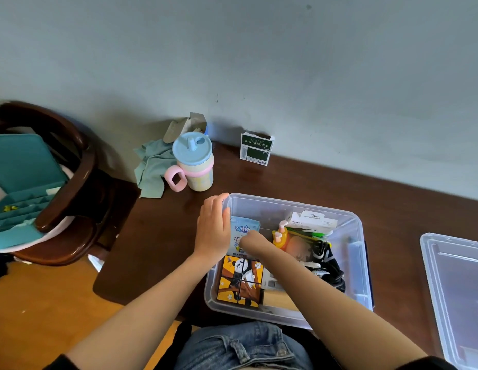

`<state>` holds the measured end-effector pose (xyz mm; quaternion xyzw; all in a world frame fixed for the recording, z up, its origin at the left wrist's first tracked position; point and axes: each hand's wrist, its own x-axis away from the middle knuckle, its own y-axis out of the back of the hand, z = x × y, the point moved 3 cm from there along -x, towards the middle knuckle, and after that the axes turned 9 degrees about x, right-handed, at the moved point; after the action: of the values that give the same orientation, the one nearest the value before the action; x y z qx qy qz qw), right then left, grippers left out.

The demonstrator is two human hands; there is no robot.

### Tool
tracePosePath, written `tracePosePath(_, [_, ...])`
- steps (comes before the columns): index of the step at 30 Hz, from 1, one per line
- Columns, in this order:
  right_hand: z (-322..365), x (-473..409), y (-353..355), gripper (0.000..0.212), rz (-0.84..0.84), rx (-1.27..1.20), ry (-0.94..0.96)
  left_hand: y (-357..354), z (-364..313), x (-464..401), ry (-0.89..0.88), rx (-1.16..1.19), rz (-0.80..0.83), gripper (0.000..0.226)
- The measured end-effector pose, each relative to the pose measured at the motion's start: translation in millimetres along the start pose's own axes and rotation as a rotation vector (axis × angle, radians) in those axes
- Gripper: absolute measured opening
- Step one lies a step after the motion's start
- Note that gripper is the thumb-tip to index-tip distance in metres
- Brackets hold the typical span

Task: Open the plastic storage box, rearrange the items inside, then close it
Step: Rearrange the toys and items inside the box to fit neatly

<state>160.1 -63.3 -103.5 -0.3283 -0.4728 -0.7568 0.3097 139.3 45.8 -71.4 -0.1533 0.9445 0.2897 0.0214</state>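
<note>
Sitting lidless on the table (299, 177), the storage box (355, 263) holds a panda cube (240, 281), white carton (311, 222) and wipes pack (243, 231). Left hand (213, 228) rests flat-fingered on its corner; right hand (252, 241) digs inside, grip unclear. Lid (456, 289) lies well off right.

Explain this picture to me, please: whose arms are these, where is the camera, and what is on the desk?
No machine here: a person wears a camera on the head, looking down at their own arms. The left hand rests on the far left corner of the open clear storage box. The right hand reaches inside toward a blue wipes packet; whether its fingers hold anything is hidden. A panda puzzle lies inside too. The lid lies to the right on the brown desk. A pastel sippy cup stands behind.
</note>
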Motion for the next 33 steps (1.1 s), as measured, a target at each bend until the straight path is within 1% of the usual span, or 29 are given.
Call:
tracePosePath(2, [-4.5,1.3,3.0,0.034,0.007,-0.003,0.01,0.3,-0.6,0.2,0.006,-0.003,0.0,0.031])
tracePosePath(5, [-13.5,10.5,6.8,0.033,-0.035,-0.041,0.109,0.6,-0.8,1.1,0.004,-0.006,0.008,0.031])
tracePosePath(6, [-16.9,16.9,10.4,0.031,-0.091,-0.054,0.155,1.0,-1.1,1.0,0.003,-0.003,0.012,0.031])
tracePosePath(8, [-27.5,32.3,22.0,0.021,-0.3,-0.035,0.243,1.6,-1.1,0.8,0.0,0.006,0.015,0.03])
tracePosePath(10, [-42.1,43.7,38.6,0.01,-0.512,0.036,0.227,1.8,-1.2,0.6,0.001,0.011,0.013,0.029])
tracePosePath(11, [-49.7,46.8,47.0,0.004,-0.579,0.072,0.194,1.7,-1.4,0.8,0.002,0.011,0.013,0.029])
tracePosePath(12, [-55.8,47.4,53.8,0.007,-0.612,0.105,0.158,1.6,-1.6,1.1,0.002,0.008,0.014,0.029])
tracePosePath(15, [-60.1,42.4,60.6,0.016,-0.563,0.189,0.124,1.9,-3.1,1.8,0.002,-0.006,0.013,0.03])
tracePosePath(19, [-55.3,35.3,56.2,0.016,-0.546,0.321,0.159,3.0,-6.1,2.0,0.001,-0.044,0.022,0.032])
tracePosePath(22, [-58.6,39.0,59.5,0.014,-0.577,0.318,0.183,3.8,-7.5,2.3,0.012,-0.082,0.032,0.033])
tracePosePath(25, [-68.5,52.6,68.7,0.007,-0.622,0.205,0.233,4.3,-9.9,2.7,0.033,-0.15,0.049,0.034])
tracePosePath(28, [-82.8,66.7,74.9,0.007,-0.617,0.032,0.303,6.3,-13.0,2.5,0.031,-0.227,0.065,0.036])
tracePosePath(29, [-88.4,71.2,76.7,0.008,-0.605,-0.081,0.317,7.1,-15.7,2.2,0.024,-0.238,0.07,0.036])
tracePosePath(31, [-98.4,79.3,80.1,0.014,-0.554,-0.384,0.353,9.1,-22.2,1.8,-0.007,-0.237,0.079,0.036])
tracePosePath(33, [-105.6,87.3,84.5,0.016,-0.505,-0.647,0.394,10.7,-31.2,2.5,-0.048,-0.198,0.082,0.034])
